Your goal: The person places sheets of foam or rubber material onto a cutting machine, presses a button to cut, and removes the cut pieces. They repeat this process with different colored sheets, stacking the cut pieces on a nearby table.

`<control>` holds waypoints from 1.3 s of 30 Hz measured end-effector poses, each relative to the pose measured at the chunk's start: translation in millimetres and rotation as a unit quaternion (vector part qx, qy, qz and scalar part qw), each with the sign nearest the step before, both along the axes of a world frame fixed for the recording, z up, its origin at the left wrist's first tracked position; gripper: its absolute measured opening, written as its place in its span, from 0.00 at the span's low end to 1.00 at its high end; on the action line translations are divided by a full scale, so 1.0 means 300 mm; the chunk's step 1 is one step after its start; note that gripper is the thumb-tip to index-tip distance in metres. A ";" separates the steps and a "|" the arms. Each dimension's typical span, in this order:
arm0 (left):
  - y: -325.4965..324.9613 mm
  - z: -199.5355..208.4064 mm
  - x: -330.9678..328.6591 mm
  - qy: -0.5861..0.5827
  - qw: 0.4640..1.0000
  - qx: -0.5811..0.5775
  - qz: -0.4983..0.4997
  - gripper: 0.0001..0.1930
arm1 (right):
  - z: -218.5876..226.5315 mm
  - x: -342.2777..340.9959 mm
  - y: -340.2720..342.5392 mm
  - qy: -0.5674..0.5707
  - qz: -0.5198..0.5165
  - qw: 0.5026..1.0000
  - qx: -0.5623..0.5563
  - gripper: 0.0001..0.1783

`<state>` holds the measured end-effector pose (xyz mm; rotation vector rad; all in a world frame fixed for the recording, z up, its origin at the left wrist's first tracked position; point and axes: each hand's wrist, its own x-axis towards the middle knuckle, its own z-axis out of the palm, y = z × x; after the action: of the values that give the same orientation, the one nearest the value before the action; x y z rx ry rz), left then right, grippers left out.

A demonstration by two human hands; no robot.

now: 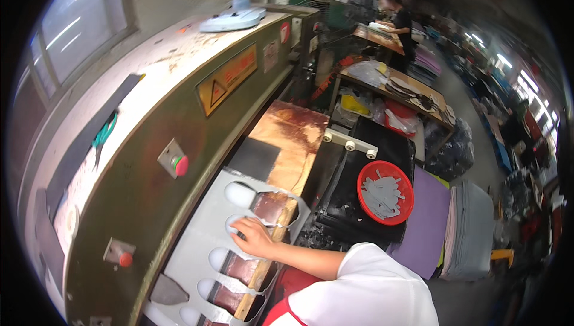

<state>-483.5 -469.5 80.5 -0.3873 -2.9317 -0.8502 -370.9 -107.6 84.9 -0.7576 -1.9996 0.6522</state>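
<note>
My right hand [253, 238] reaches in from the lower right and rests over the second cut-out from the far end of a light grey sheet [192, 230]. Its fingers are bent down at a white rounded patch; whatever lies beneath them is covered. Several similar openings run along the sheet, showing white ovals and reddish-brown board with a wooden edge [262, 277]. A loose dark grey piece [169, 290] with a pointed end lies on the near part of the sheet. My left hand is out of view.
A green machine beam [149, 188] with red buttons runs along the left. Right of the sheet, a red bowl [410, 193] of pale strips sits on a black surface. Purple sheets [427, 206] and grey sheets [472, 224] are stacked beyond. Another person [402, 27] works at a far table.
</note>
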 end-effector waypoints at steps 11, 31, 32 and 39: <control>-0.081 -0.028 0.187 -0.092 0.989 -0.112 0.042 0.13 | 0.003 -0.447 -0.561 -0.264 0.369 0.889 -0.060 0.53; -0.043 -0.080 0.093 -0.009 0.998 -0.007 -0.055 0.11 | 0.029 -0.330 -0.202 -0.188 0.334 0.921 -0.067 0.54; -0.040 -0.075 0.086 -0.020 0.999 -0.014 -0.048 0.11 | 0.015 -0.332 -0.201 -0.182 0.333 0.923 -0.060 0.55; 0.051 -0.067 -0.114 0.004 0.999 -0.011 -0.031 0.13 | 0.079 -0.519 0.061 -0.147 0.173 0.966 -0.126 0.57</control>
<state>-517.7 -454.3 60.5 -0.4856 -2.9393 -0.8222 -526.5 -89.2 108.6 -0.6893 -2.3800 1.0656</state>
